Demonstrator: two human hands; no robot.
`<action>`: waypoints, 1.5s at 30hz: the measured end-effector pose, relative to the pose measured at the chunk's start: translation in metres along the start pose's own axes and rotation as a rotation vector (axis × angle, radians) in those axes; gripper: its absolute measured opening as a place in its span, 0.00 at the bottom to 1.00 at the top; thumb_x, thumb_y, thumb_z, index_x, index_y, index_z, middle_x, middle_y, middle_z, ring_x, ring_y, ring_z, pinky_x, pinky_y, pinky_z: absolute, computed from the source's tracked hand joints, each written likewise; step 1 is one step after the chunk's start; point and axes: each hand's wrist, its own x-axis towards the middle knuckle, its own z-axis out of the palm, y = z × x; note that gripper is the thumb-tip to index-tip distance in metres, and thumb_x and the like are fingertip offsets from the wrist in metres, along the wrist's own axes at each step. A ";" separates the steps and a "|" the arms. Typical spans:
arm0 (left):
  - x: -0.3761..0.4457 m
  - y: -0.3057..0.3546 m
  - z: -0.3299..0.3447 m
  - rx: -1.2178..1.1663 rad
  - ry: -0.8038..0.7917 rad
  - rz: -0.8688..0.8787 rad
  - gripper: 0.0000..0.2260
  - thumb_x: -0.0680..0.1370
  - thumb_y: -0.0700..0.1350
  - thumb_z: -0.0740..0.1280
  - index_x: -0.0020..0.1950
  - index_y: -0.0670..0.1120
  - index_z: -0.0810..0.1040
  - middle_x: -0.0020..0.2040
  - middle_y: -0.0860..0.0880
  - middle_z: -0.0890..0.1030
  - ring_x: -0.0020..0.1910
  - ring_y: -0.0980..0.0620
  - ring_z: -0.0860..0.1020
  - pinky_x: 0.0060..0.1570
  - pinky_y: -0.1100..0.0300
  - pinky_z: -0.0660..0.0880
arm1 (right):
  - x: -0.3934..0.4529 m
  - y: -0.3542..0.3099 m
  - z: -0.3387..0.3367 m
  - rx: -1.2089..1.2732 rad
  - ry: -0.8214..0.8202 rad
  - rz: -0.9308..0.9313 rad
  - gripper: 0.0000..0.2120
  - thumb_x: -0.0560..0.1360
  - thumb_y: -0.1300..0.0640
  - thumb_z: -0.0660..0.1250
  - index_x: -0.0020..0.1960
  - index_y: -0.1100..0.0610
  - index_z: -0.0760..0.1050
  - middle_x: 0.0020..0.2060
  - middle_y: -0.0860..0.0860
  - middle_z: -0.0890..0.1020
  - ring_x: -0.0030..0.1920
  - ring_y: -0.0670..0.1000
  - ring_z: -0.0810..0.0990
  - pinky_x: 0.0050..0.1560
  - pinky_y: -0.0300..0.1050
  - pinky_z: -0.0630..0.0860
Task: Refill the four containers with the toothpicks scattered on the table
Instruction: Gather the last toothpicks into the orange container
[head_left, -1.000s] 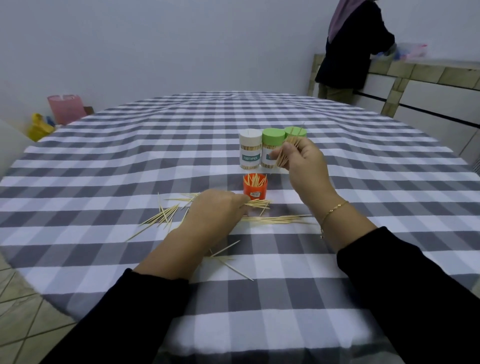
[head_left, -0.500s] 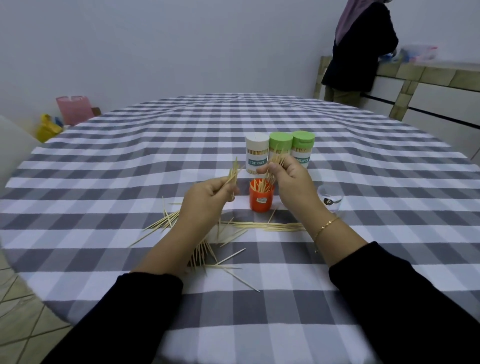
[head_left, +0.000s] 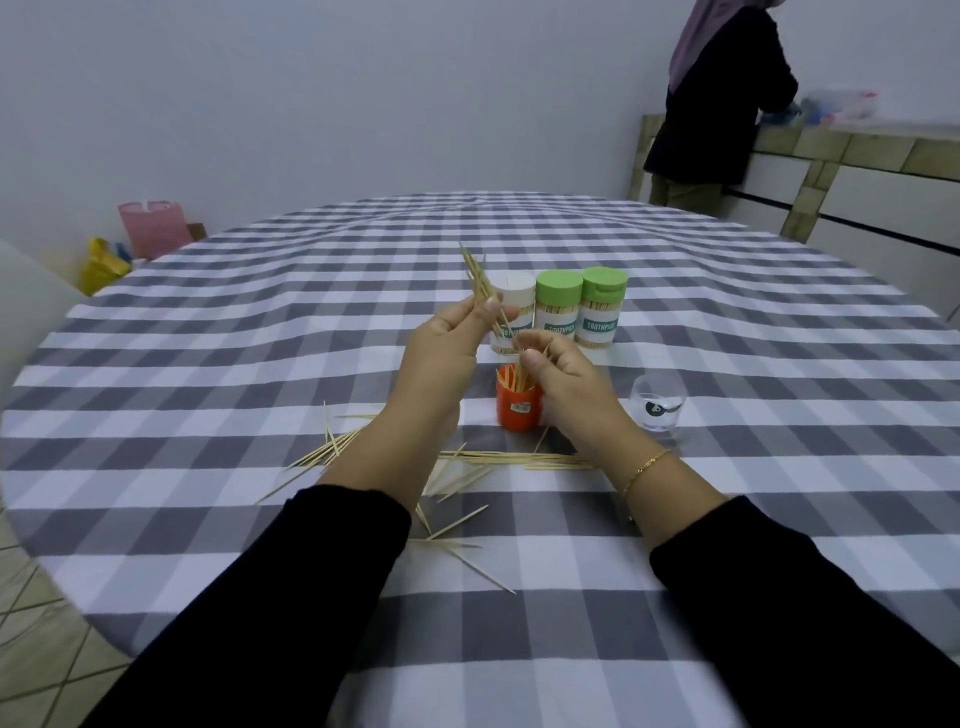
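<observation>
My left hand (head_left: 451, 343) pinches a small bundle of toothpicks (head_left: 479, 280) that points up and away, raised above the table. My right hand (head_left: 558, 374) pinches a few toothpicks just over the open orange container (head_left: 519, 413), which stands partly filled. Behind it stand three closed containers: a white-lidded one (head_left: 514, 299) and two green-lidded ones (head_left: 558, 306) (head_left: 602, 306). Loose toothpicks (head_left: 498, 460) lie scattered on the checked tablecloth (head_left: 727, 364) under and in front of my forearms.
A small clear lid (head_left: 655, 410) lies to the right of the orange container. A person (head_left: 719, 98) stands at a tiled counter (head_left: 852, 150) at the back right. A pink bin (head_left: 155, 228) and yellow bag (head_left: 101, 262) sit on the floor at the far left.
My left hand rose from the scattered pile with a bundle and now holds it higher. My right hand came down from the green-lidded containers to the orange container's mouth.
</observation>
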 end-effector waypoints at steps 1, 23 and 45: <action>0.001 -0.003 0.003 -0.018 -0.004 -0.008 0.07 0.80 0.47 0.65 0.50 0.48 0.83 0.48 0.54 0.84 0.53 0.62 0.79 0.40 0.72 0.72 | -0.001 -0.002 -0.001 0.016 -0.008 -0.008 0.13 0.82 0.57 0.57 0.65 0.53 0.70 0.58 0.46 0.75 0.60 0.46 0.72 0.63 0.44 0.70; 0.007 -0.041 0.003 0.338 -0.098 0.009 0.10 0.78 0.46 0.68 0.58 0.47 0.82 0.53 0.53 0.81 0.57 0.53 0.78 0.61 0.53 0.75 | -0.001 -0.004 -0.004 0.016 -0.030 -0.059 0.16 0.81 0.59 0.57 0.68 0.58 0.72 0.59 0.49 0.78 0.63 0.48 0.74 0.67 0.41 0.68; 0.005 -0.027 0.002 0.370 0.022 -0.138 0.13 0.83 0.50 0.59 0.64 0.51 0.78 0.60 0.53 0.79 0.59 0.54 0.74 0.51 0.62 0.70 | 0.001 -0.006 -0.016 0.045 0.046 0.064 0.15 0.79 0.62 0.62 0.65 0.56 0.74 0.59 0.52 0.79 0.59 0.50 0.77 0.60 0.44 0.75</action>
